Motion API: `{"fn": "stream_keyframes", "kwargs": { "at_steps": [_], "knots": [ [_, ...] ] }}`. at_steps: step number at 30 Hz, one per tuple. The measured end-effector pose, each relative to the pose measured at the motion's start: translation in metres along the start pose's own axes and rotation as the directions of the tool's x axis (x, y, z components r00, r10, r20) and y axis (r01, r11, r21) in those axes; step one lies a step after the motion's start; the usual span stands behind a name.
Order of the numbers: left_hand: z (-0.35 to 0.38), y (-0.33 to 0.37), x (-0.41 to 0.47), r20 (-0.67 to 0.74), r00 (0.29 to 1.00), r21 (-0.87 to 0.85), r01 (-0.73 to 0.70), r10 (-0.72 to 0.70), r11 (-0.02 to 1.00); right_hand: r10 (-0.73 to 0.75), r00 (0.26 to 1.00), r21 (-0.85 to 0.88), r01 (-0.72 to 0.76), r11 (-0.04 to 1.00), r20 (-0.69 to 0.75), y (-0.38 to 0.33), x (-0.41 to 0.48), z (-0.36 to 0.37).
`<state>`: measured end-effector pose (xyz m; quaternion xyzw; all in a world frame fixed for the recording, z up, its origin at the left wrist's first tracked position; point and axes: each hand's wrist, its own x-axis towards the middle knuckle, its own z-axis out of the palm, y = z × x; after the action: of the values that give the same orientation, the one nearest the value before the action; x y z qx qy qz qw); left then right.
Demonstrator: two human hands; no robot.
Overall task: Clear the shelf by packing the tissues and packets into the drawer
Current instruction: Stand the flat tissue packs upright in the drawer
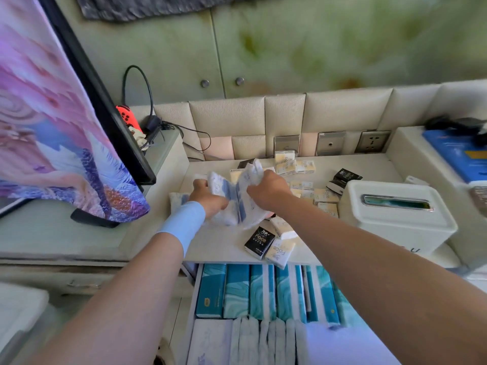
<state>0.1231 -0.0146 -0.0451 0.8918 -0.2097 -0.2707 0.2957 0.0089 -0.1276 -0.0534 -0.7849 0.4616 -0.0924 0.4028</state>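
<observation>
Cream padded wall panels [226, 114] at the back, with three sockets [330, 143] set low in them. Recessed shelf [218, 246] sits below the panels, and an open drawer [193, 293] sticks out under its front edge.

Both my grips are over the left half of the shelf, on the same bundle of white-and-blue tissue packs [229, 196].
- Left grip [208, 197]: fingers curled round the bundle's left side, light blue sleeve [181, 222] on the wrist.
- Right grip [266, 188]: fingers curled into the bundle's top right, wrapper bunched under them.
- The bundle is tilted up. I can't tell if its lower edge touches the shelf.

A single white-and-blue pack [177, 200] lies flat just left of the left grip.

Small packets are scattered over the shelf:
- Cream packets [290, 164] are clustered behind and to the right of the right grip.
- Two black packets [342, 180] lie just beside the white tissue box [395, 214] on the right.
- A front black packet [259, 242] and a front cream packet [279, 252] touch side by side at the shelf's front edge. The cream one overhangs the drawer.

Drawer: teal tissue packs [237, 291] stand on edge in the back row, white packs [253, 341] fill the front row. My right arm hides the right part.

Left of the shelf is a screen [52, 114] showing a pink-purple picture, with a red controller [126, 115] and a black cable [147, 85] behind it.
</observation>
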Motion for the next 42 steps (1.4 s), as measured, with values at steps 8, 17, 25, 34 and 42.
{"fn": "stream_keyframes", "kwargs": {
  "at_steps": [8, 17, 25, 34, 42],
  "knots": [
    [0.019, -0.02, -0.086, 0.132, 0.986, 0.112, -0.116, 0.101, 0.987, -0.018, 0.993, -0.011, 0.019, 1.0, 0.115, 0.014, -0.089, -0.047],
    [0.049, -0.039, -0.178, 0.389, 0.916, 0.233, -0.202, 0.1, 0.951, 0.02, 0.96, -0.368, 0.088, 0.926, 0.28, 0.076, -0.197, -0.069],
    [0.129, -0.041, -0.222, 0.581, 0.808, 0.316, -0.336, 0.1, 0.887, 0.188, 0.954, -0.465, -0.06, 0.883, 0.235, 0.149, -0.236, -0.093],
    [0.177, -0.046, -0.23, 0.629, 0.772, 0.553, -0.526, 0.091, 0.647, 0.255, 0.931, -0.558, -0.071, 0.827, 0.26, 0.189, -0.245, -0.076],
    [0.19, -0.053, -0.219, 0.675, 0.734, 0.689, -0.663, 0.074, 0.294, 0.288, 0.924, -0.575, -0.096, 0.813, 0.252, 0.2, -0.238, -0.05]
  ]
}}
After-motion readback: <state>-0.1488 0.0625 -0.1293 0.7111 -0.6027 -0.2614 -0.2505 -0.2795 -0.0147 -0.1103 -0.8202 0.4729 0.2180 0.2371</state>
